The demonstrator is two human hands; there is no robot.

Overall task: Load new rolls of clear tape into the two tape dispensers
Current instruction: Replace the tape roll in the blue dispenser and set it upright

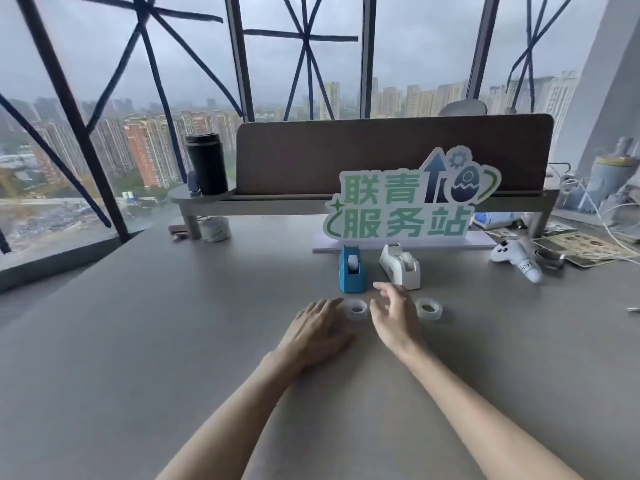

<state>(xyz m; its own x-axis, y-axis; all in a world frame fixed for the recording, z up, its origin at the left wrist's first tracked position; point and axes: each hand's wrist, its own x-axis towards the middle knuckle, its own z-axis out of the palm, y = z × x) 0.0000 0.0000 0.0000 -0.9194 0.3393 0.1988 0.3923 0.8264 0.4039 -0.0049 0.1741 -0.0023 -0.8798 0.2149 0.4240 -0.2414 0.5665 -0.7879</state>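
While flanking the near tape roll (356,309), left hand (320,332) and right hand (394,317), grips open, empty.

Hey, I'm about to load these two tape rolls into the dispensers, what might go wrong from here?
1. The blue tape dispenser seems to hold a core already; it likely must come out first.
2. The right hand hovers close to the white tape dispenser and could knock it.
3. The clear tape roll may slip.
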